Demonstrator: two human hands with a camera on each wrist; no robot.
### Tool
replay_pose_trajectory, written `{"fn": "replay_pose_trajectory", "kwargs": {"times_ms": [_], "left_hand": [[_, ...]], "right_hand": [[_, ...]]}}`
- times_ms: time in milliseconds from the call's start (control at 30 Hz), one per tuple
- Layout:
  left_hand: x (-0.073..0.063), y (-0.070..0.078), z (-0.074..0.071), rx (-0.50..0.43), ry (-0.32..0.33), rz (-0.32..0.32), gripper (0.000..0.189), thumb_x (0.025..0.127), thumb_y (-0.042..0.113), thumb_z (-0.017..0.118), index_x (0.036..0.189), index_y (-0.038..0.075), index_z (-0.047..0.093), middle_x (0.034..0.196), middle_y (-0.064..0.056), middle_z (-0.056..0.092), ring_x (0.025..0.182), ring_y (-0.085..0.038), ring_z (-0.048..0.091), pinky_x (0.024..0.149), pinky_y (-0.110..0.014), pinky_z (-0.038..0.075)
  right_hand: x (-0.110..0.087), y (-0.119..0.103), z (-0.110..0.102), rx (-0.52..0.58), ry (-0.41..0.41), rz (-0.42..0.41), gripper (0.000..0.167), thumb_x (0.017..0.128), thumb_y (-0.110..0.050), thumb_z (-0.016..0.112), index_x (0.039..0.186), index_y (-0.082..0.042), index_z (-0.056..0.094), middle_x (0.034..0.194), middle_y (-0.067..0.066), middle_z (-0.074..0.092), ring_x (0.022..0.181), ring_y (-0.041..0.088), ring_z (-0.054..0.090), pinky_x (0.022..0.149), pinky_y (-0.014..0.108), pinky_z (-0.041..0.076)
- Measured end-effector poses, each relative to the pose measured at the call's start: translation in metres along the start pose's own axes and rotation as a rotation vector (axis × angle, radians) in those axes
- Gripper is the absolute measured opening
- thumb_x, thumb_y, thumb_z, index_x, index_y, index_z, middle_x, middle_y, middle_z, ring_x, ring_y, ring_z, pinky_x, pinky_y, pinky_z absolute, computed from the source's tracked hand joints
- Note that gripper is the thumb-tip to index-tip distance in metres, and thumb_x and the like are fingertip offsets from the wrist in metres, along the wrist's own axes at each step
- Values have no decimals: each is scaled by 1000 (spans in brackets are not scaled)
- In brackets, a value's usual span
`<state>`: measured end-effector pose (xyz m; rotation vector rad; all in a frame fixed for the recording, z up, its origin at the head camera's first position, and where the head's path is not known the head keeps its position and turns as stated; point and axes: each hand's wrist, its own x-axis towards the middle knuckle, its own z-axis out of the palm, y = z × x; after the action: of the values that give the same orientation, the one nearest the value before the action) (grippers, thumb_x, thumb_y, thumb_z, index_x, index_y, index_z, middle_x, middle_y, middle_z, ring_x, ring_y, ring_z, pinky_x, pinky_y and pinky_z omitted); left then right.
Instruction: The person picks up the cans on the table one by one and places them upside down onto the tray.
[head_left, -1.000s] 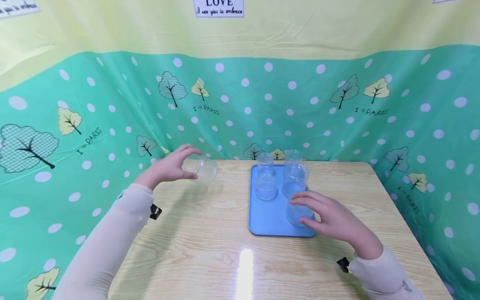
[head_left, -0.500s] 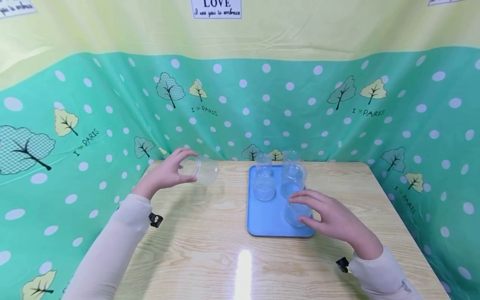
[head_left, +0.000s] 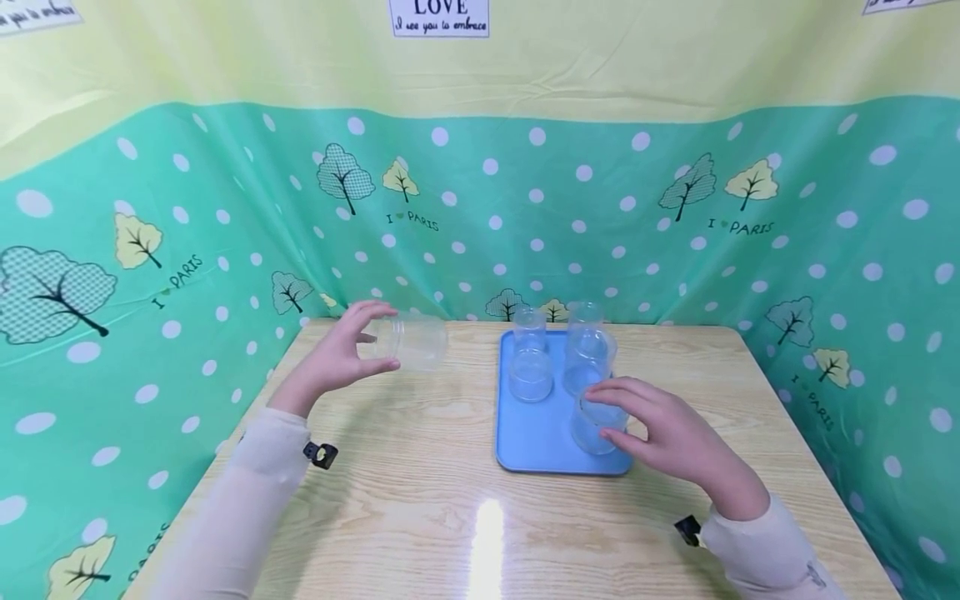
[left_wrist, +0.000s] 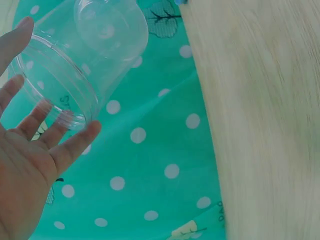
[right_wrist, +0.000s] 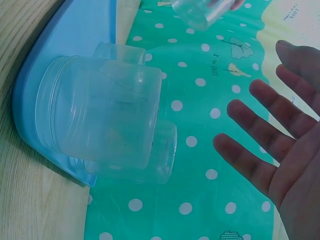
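Observation:
My left hand grips a clear plastic jar by its ridged rim, in the air left of the blue tray. This jar lies sideways, its closed base pointing right. In the left wrist view, thumb and fingertips pinch the rim of the jar. My right hand hovers with spread fingers over the front right jar on the tray. Seen from the right wrist, that jar stands with its ridged end down, and a gap separates it from the hand.
Several other clear jars stand on the tray, among them a short one at the left and taller ones behind. A wooden table carries the tray. Green dotted cloth hangs behind and at both sides.
My left hand has turned slightly, so the jar's base has swung right and the jar lies more level. The right hand stays nearly in place over the tray.

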<state>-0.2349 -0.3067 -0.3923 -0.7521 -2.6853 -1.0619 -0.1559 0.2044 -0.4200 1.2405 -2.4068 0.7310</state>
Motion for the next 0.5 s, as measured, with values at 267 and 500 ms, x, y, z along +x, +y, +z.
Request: {"fn": "replay_pose_trajectory", "kwargs": {"times_ms": [267,500], "left_hand": [[-2,10,11,-99,86,55,83,74,5,92,146,8,49,154,-13,39,141,-33,40,101,-58,53],[-1,17,16,-144,117,84,84,76,9,92,147,10,48,155,-7,39,141,-29,42,103,-53,53]], "right_hand": [[1,0,-3,16,19,-12,55,85,-16,85,136,-19,64,133,-6,65,123,16,61,106,10,41],[1,-1,-4,14,25,2,53,84,-16,85,133,-14,66,133,-4,65,125,18,61,109,10,39]]}}
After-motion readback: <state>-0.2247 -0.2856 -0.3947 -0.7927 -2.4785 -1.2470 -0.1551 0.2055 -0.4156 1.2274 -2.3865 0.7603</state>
